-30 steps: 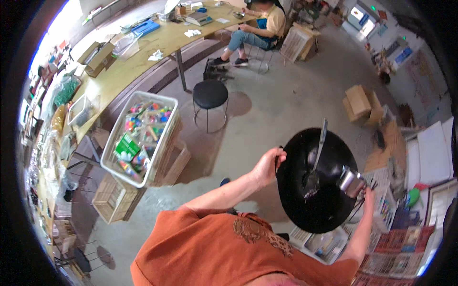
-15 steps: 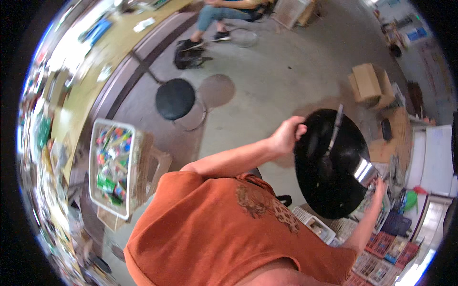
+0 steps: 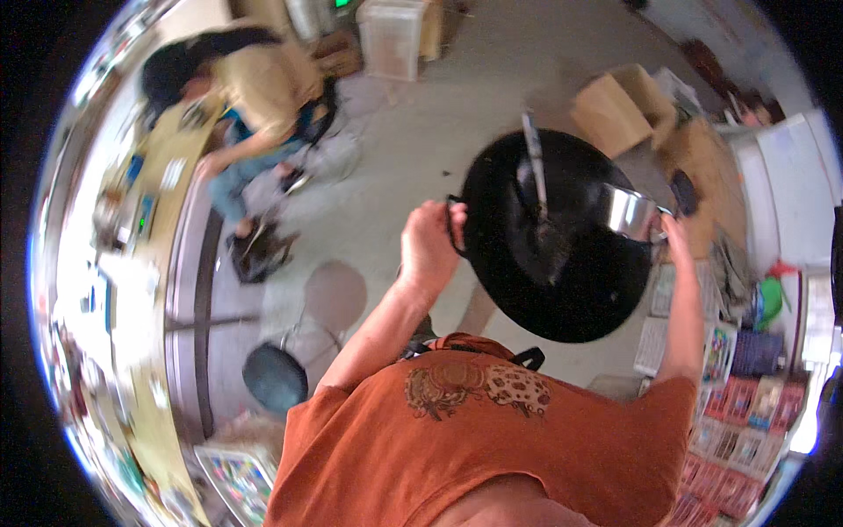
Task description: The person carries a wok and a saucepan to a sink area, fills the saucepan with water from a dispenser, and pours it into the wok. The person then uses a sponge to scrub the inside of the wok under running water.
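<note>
A large black wok (image 3: 580, 294) is held out in front of me above the floor. My left hand (image 3: 430, 246) is closed round the loop handle on its left rim. On the opposite rim my right hand (image 3: 674, 235) is closed, partly hidden, next to a shiny metal cylinder-shaped vessel (image 3: 630, 212) that lies over the wok's inside. Whether those fingers also grip this vessel, I cannot tell. A long-handled utensil (image 3: 536, 167) leans in the wok, its grey handle sticking up past the far rim; its lower end is too dark to make out.
At the far left a seated person (image 3: 268, 97) leans over a long table (image 3: 167, 228). A dark round stool (image 3: 275, 378) and a white crate (image 3: 237, 483) of colourful small items stand to my left. Beyond the wok is an open cardboard box (image 3: 615, 114). Red and white baskets (image 3: 733, 439) stand at right.
My view has turned left, bringing the seated person and table further in. The wok, still in both hands, now appears higher and further left, more squarely before me.
</note>
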`<state>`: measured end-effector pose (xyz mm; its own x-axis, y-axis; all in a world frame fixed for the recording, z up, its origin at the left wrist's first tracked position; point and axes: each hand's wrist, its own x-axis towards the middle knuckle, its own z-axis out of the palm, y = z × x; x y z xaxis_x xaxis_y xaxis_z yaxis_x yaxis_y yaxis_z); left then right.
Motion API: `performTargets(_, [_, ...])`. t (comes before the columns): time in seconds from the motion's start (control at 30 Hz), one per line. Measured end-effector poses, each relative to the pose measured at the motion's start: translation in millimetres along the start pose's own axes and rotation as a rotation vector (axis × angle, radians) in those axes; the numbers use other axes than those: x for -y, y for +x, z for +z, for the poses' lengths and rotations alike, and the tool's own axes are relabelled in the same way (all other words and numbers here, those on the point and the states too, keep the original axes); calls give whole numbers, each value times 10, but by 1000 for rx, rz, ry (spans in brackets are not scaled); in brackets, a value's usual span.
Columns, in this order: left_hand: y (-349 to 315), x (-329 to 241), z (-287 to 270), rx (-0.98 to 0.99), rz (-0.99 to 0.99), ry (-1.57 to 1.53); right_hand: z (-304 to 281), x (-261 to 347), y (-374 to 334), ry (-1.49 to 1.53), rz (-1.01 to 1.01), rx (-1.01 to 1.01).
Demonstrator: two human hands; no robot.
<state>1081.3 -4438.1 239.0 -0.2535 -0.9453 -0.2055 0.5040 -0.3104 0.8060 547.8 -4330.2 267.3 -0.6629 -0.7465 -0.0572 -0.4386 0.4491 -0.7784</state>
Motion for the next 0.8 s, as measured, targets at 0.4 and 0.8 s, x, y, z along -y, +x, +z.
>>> performTargets(0.4, [3925, -2, 1316, 388, -65, 181, 44, 276, 2835, -54, 86, -239])
performTargets(0.8, [7373, -227, 3041, 79, -496, -483, 408, 435, 6992, 8, 136, -140])
